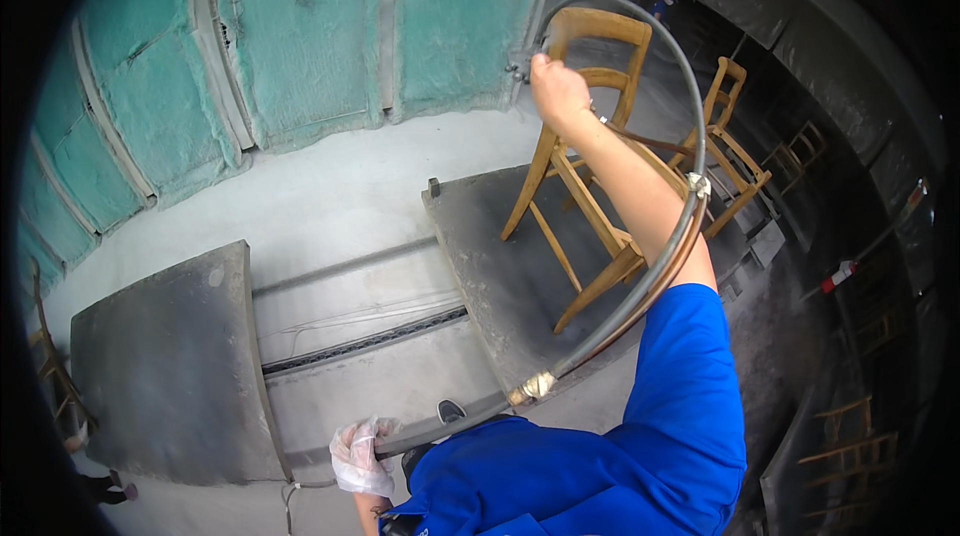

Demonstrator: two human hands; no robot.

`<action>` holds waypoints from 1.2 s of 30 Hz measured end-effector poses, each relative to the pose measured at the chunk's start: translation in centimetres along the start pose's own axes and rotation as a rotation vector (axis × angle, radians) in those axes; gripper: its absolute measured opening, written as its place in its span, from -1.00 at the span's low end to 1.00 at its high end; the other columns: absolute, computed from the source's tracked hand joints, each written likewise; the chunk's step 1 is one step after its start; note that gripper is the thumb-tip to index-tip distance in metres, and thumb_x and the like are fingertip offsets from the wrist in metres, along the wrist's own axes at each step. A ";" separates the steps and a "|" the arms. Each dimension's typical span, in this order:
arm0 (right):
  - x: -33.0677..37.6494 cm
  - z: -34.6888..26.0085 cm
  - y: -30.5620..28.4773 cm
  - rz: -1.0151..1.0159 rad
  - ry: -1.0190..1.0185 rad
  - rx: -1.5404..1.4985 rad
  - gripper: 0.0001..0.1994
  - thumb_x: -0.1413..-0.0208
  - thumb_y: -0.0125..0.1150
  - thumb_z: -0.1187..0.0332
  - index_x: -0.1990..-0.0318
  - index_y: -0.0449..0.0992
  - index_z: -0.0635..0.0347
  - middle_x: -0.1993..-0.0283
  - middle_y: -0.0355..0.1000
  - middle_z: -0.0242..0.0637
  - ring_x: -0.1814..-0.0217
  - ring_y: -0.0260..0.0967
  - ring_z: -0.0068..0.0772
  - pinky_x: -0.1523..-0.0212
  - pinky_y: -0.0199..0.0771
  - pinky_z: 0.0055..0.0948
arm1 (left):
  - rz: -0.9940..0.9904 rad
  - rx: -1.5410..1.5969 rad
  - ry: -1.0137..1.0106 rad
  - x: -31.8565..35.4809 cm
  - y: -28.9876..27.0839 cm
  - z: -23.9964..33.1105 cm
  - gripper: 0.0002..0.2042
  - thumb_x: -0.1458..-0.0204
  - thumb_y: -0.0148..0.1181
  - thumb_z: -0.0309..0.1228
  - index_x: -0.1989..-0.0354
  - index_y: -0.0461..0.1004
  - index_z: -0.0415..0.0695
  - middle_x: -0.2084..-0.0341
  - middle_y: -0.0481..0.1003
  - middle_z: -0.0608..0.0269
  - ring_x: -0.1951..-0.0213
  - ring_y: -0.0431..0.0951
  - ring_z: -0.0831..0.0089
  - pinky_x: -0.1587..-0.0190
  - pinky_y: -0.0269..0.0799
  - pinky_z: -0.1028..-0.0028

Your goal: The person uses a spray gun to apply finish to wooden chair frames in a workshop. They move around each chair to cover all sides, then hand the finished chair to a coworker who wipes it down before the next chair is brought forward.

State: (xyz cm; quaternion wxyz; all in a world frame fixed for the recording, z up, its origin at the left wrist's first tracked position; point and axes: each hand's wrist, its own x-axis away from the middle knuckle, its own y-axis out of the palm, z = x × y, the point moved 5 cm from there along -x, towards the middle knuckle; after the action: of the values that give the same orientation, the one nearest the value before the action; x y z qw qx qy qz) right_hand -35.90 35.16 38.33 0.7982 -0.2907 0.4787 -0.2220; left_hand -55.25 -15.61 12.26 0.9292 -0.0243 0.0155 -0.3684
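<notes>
My right hand (558,94) is raised in front of a wooden chair (608,28), beside its backrest. The bare fingers are closed round a spray gun (518,70), mostly hidden by the hand; a little dark metal shows on its left. From there a grey hose (690,76) arcs over my forearm and back towards my waist, bundled with a brown hose and bound with pale tape (534,386). Low down, my left hand (362,456), in a clear plastic glove, is closed round the hose. The chair stands on a dark flat platform (465,236).
Another dark platform (165,366) lies to the left, with a chain track (365,341) running between the two. Teal filter panels (300,46) line the far wall. More wooden chairs (735,151) stand at the right. A person in blue (663,4) is far back.
</notes>
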 end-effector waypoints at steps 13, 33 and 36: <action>30.8 -23.3 11.8 -0.680 0.096 -1.056 -0.60 -0.24 0.22 0.14 0.06 0.54 0.41 0.20 0.57 0.16 0.13 0.55 0.14 0.07 0.48 -0.03 | -0.205 -0.539 -0.270 4.8 -6.9 2.3 -0.54 -0.18 0.03 0.10 0.05 0.65 0.04 0.26 0.64 0.03 0.18 0.64 0.07 0.12 0.52 0.23; 42.7 -78.5 -13.5 -1.957 0.279 -1.488 -0.39 -0.32 -0.20 -0.31 0.13 0.43 0.12 0.45 0.47 -0.13 0.70 0.09 -0.56 0.71 0.17 -0.54 | 0.723 -0.263 -0.942 43.2 -47.8 -5.5 -0.42 -0.23 -0.07 0.12 0.22 0.68 -0.18 0.54 0.59 -0.09 0.54 0.59 0.15 0.31 0.48 0.25; 45.3 -83.7 -16.0 -2.075 0.145 -1.340 -0.44 -0.35 -0.18 -0.25 0.15 0.44 0.10 0.49 0.45 -0.19 0.69 0.11 -0.53 0.70 0.18 -0.52 | 0.843 -0.320 -0.955 43.4 -50.7 -7.1 -0.41 -0.25 -0.09 0.10 0.29 0.69 -0.20 0.49 0.62 -0.05 0.44 0.60 0.10 0.22 0.48 0.20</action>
State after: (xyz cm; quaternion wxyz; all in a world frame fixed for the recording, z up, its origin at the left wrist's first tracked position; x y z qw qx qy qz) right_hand -91.85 -26.24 -10.81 -0.0899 -0.8706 0.0843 -0.4763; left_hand -58.66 -82.48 7.53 0.8835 -0.3149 -0.3360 0.0856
